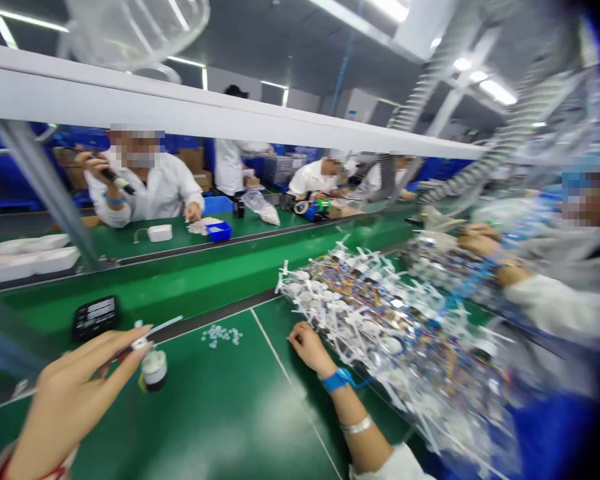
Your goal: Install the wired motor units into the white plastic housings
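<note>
My left hand (80, 390) is closed, pinching a white plastic arm of a small motor assembly (154, 371) between thumb and fingers. The assembly's round body, white above and black below, hangs over the green mat (195, 413), and a thin white strip points up to the right. My right hand (307, 343), with a blue wrist strap (337, 380), has its fingers curled together at the left edge of a big pile of similar assemblies (360, 313) with white arms and coloured wires. Whatever its fingertips may hold is hidden.
Small clear rings (222, 335) lie scattered on the mat. Behind my left hand stands a black display device (96, 319). A white crossbeam (230, 119) spans overhead. At right, a co-worker's hand (480, 240) reaches over the pile; other people in white sit across the green divider.
</note>
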Demonstrator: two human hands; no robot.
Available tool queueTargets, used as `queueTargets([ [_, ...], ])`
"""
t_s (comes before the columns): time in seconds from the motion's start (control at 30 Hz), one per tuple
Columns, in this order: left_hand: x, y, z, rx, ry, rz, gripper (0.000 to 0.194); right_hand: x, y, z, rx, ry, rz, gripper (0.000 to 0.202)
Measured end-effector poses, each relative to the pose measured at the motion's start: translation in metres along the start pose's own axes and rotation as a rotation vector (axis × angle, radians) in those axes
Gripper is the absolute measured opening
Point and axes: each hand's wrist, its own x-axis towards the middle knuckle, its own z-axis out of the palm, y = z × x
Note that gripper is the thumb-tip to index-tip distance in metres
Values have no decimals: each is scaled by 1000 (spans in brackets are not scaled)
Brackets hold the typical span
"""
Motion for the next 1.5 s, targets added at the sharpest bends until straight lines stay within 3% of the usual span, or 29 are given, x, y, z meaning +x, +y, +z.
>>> queueTargets([
  [0.07, -1, 0, -2, 63, -146, 43, 20, 2, 4, 1, 22, -17, -29, 15],
  [0.13, 1, 3, -2, 47, -189, 95, 20, 7, 8, 2, 40, -34, -42, 15],
  [0.5, 4, 4, 11, -27, -147, 113, 14, 26, 10, 10, -110, -177, -48, 13],
  [0.7, 6, 5, 10, -82, -98, 127, 14, 34, 12, 8, -106, -287, -45, 15],
  [0.77, 6, 6, 9, -97, -91, 130, 15, 34, -4, 3, -70, -323, -58, 15],
  [0.83, 5, 7, 10, -112, -96, 137, 15, 33, -37, -7, 19, -315, -126, 15],
  [1.03, 1, 13, 19, -74, -143, 192, 16, 8, -198, -36, 370, -86, -583, 10],
  [1.13, -1, 19, 21, -2, -163, 219, 15, 2, -248, -33, 422, -38, -710, 7],
  [1.23, -3, 24, 20, 22, -159, 232, 15, 4, -262, -21, 456, -29, -698, 8],
  [1.5, -3, 27, 23, 78, -150, 270, 16, 10, -256, -15, 459, -92, -662, 7],
])
